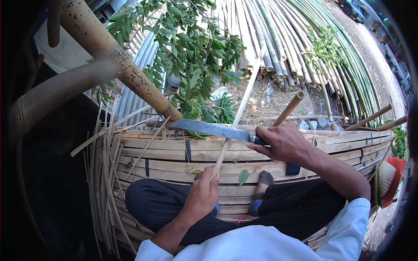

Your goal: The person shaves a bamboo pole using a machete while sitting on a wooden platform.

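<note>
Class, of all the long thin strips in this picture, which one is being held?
The pale strip rising from the left hand and crossing the knife blade; the other strips lie bunched at the left end of the slatted platform.

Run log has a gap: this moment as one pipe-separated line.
left hand: grips pale strip | right hand: grips knife | knife: crosses strip | ahead: bamboo poles
</note>
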Available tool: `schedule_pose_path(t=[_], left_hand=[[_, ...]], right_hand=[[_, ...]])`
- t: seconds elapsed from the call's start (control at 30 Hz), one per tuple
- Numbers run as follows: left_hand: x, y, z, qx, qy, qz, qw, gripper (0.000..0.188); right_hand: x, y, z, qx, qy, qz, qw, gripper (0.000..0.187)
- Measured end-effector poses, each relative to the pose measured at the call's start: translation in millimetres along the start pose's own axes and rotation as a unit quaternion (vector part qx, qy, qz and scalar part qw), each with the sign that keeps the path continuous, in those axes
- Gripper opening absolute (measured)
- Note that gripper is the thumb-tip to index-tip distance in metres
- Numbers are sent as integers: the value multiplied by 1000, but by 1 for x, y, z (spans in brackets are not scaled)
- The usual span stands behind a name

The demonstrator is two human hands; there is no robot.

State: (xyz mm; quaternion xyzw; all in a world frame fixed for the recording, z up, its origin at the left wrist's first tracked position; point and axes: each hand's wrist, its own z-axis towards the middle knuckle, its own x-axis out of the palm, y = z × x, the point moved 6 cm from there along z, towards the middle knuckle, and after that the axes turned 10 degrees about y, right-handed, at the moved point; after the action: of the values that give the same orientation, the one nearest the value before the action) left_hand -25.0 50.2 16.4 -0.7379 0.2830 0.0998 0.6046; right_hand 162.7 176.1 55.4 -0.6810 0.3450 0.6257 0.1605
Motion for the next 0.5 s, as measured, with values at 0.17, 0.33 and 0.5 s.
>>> schedule_pose_path(t=[0.17,0.33,0.5], left_hand=[[-2,-7,-1,1,-5,-8,1000,19],[2,1,-1,-25,20,-2,999,19],[2,-3,0,-11,-11,11,1000,17]], right_hand=[[2,-18,2,16,-11,23,1000,42],[2,-46,-2,82,-19,3,996,44],[6,-16,-1,-26,-13,24,999,41]])
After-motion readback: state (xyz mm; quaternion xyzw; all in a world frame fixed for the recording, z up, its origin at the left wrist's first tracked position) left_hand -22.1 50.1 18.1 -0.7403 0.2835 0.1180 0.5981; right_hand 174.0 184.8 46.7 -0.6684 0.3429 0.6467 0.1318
